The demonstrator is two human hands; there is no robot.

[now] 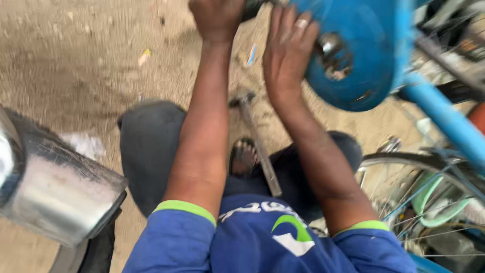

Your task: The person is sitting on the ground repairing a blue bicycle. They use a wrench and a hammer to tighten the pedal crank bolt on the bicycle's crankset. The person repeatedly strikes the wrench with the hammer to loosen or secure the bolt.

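Blue is the colour of the big round part [361,53] that we see at the top right, and it looks like a painted metal disc with a dark hole and a shiny bit in its middle. We count two hands, one disc, one hammer and one bare foot.

Our right hand [288,48] lies flat and open against the left edge of the disc, fingers spread, with one pale ring on a finger. Our left hand [216,17] is closed around something dark at the very top, but the picture cuts it off, so we cannot tell what it is. The tops of the fingers are cut off too.

One hammer [257,141] lies on the sandy ground [76,55] between our two arms. Its head is near our right wrist and its long handle runs down toward us. Our foot [244,155] in a sandal sits just beside the handle, partly hidden by it.

A blue frame tube [447,119] goes down from the disc on the right. Below it is one thin wheel [419,187] with spokes, cut off by the edge. A shiny metal thing [53,189] fills the lower left, and we cannot make out what it is. Everything is a bit blurry.
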